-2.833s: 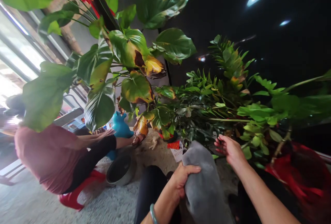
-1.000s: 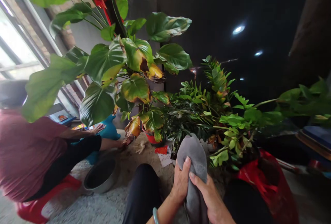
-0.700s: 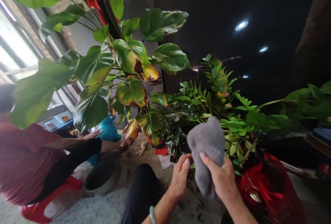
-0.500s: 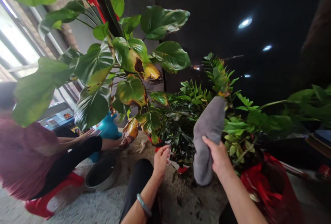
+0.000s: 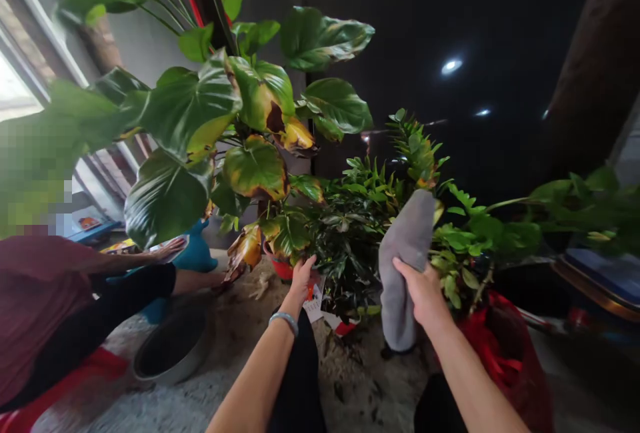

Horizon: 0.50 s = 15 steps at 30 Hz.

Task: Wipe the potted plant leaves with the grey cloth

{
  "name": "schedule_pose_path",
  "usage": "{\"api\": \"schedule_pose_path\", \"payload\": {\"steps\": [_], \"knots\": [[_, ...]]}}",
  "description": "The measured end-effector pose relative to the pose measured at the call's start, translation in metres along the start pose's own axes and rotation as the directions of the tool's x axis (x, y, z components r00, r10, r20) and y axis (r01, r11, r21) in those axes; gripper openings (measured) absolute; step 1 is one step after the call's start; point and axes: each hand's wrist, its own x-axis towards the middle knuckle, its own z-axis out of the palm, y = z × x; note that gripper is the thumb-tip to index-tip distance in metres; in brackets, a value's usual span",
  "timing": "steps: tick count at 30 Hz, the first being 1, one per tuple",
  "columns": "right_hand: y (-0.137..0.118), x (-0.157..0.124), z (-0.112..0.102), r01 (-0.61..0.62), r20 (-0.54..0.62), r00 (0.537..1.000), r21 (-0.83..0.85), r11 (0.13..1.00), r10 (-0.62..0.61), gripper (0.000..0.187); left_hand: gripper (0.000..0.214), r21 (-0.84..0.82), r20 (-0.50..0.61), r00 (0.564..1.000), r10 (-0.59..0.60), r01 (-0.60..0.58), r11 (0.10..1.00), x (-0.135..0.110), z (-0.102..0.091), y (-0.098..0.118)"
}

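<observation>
My right hand (image 5: 424,291) is wrapped round a grey plush piece (image 5: 403,266) shaped like a sock or boot liner, thumb lying across its front. The piece is held upright before the low green plants (image 5: 357,219). My left hand (image 5: 301,281), with a bracelet on its wrist, reaches forward beneath the yellow-brown edged leaves of the tall potted plant (image 5: 256,169). Its thumb stands apart and the other fingers are partly hidden; nothing shows in it. Just beside it are a red pot (image 5: 280,265) and a printed card (image 5: 315,304).
At the left sits a person in a pink shirt (image 5: 45,306) on a red stool (image 5: 95,369), near a dark basin (image 5: 173,346) and a blue object (image 5: 197,249). A red bag (image 5: 520,359) stands at right. Behind the plants is a shiny black wall (image 5: 400,39).
My left hand has moved forward and slightly left, toward the red pot and low leaves, its fingers straightening. The grey plush piece stays in my right hand, turned a little. The view has shifted.
</observation>
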Motion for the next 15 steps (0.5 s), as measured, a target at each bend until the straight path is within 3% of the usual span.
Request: {"api": "schedule_pose_path", "payload": {"steps": [3, 5, 7, 8, 11, 13, 15], "knots": [[0.028, -0.029, 0.019, -0.119, 0.174, 0.977, -0.04, 0.992, 0.124, 0.02, 0.022, -0.017, 0.067, 0.997, -0.047, 0.048, 0.999, 0.006, 0.006, -0.007], [0.047, -0.057, 0.022, -0.118, 0.314, 0.94, -0.074, 0.99, 0.135, 0.022, 0.017, -0.02, 0.089, 0.993, -0.075, 0.078, 0.997, 0.009, 0.009, -0.011], [0.054, -0.074, 0.014, -0.08, 0.37, 0.923, -0.097, 0.992, 0.11, 0.027, 0.014, -0.027, 0.105, 0.99, -0.091, 0.094, 0.995, 0.011, 0.01, -0.015], [0.05, -0.074, 0.007, -0.05, 0.341, 0.936, -0.106, 0.993, 0.084, 0.03, 0.015, -0.032, 0.114, 0.989, -0.098, 0.102, 0.994, 0.011, 0.01, -0.016], [0.022, -0.048, -0.012, 0.076, 0.107, 0.992, -0.111, 0.991, -0.064, 0.039, 0.015, -0.043, 0.145, 0.983, -0.114, 0.122, 0.992, 0.009, 0.008, -0.017], [0.003, -0.022, -0.014, 0.166, -0.027, 0.985, -0.102, 0.981, -0.17, 0.042, 0.016, -0.039, 0.156, 0.979, -0.13, 0.138, 0.99, 0.007, 0.007, -0.018], [-0.002, -0.005, -0.006, 0.185, -0.049, 0.981, -0.1, 0.978, -0.19, 0.039, 0.017, -0.032, 0.153, 0.978, -0.143, 0.15, 0.988, 0.005, 0.006, -0.019]]}}
